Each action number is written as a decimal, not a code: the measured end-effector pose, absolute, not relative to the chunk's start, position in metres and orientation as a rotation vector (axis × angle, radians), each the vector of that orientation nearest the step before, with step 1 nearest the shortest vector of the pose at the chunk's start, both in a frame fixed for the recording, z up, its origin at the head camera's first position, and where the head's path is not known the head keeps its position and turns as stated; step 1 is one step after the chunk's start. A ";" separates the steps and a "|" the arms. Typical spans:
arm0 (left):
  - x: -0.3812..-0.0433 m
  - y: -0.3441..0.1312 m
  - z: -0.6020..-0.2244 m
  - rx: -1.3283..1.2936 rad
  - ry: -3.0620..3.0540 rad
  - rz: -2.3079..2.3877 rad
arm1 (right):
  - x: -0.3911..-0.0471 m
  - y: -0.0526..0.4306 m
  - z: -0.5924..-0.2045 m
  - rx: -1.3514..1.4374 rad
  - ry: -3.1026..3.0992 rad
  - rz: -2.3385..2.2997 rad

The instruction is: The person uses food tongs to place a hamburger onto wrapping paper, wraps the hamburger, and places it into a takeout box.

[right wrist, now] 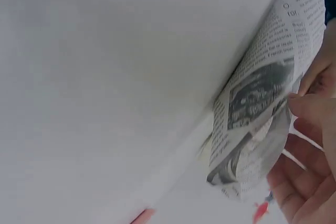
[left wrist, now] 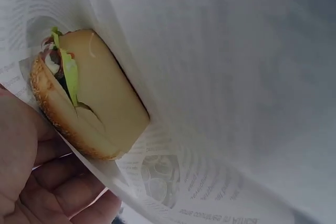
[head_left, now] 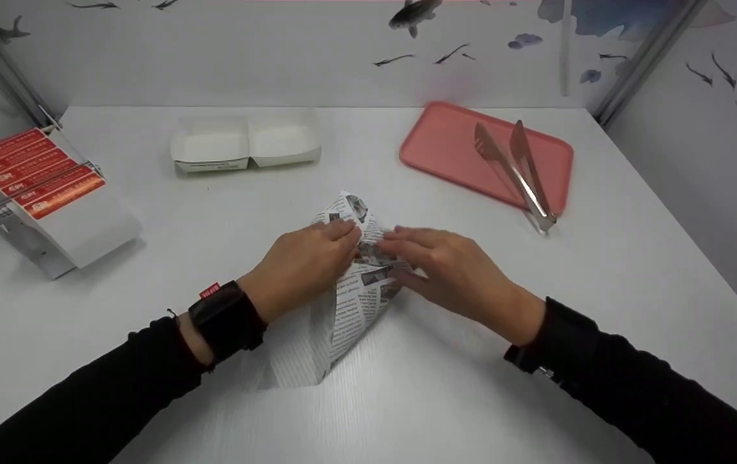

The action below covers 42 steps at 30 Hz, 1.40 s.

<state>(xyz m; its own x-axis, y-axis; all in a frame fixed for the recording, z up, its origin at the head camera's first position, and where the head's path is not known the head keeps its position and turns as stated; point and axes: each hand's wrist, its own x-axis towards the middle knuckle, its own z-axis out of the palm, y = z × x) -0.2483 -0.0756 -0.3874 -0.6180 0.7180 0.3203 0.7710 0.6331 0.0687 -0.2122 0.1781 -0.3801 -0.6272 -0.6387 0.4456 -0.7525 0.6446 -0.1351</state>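
Observation:
A sheet of newsprint-patterned wrapping paper (head_left: pixel 362 303) stands folded in the middle of the table, its loose end spread toward the near left. Inside it, visible only in the left wrist view, lies a sesame-bun burger (left wrist: pixel 89 95) with a green leaf at its side. My left hand (head_left: pixel 307 267) holds the paper from the left, its fingers curled against the outside. From the right, my right hand (head_left: pixel 455 274) touches the paper with fairly straight, slightly spread fingers. The right wrist view has its thumb at the paper's edge.
A white open takeaway box (head_left: pixel 245 145) stands at the back left. Metal tongs (head_left: pixel 520 174) lie across a pink tray (head_left: pixel 432 145) at the back right. On the left, a rack (head_left: pixel 33 232) holds red-and-white cartons (head_left: pixel 52 187).

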 end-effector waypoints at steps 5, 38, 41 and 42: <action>-0.247 -0.075 -0.389 -1.215 -2.600 -0.229 | -0.222 0.199 -0.381 0.831 -2.678 0.532; -0.252 -0.078 -0.384 -1.437 -2.830 -0.162 | -0.223 0.201 -0.397 1.114 -2.517 0.172; -0.253 -0.078 -0.382 -1.439 -2.872 -0.159 | -0.221 0.200 -0.396 1.113 -2.518 0.133; -0.253 -0.078 -0.381 -1.437 -2.885 -0.154 | -0.221 0.199 -0.396 1.109 -2.524 0.122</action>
<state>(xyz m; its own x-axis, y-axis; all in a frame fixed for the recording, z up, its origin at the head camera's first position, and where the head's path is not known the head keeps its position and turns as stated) -0.2535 -0.0781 -0.3813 -0.6004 0.7990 -0.0337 0.7909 0.5994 0.1230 -0.2205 0.1991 -0.3961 -0.6165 -0.6924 0.3749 -0.7253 0.6847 0.0718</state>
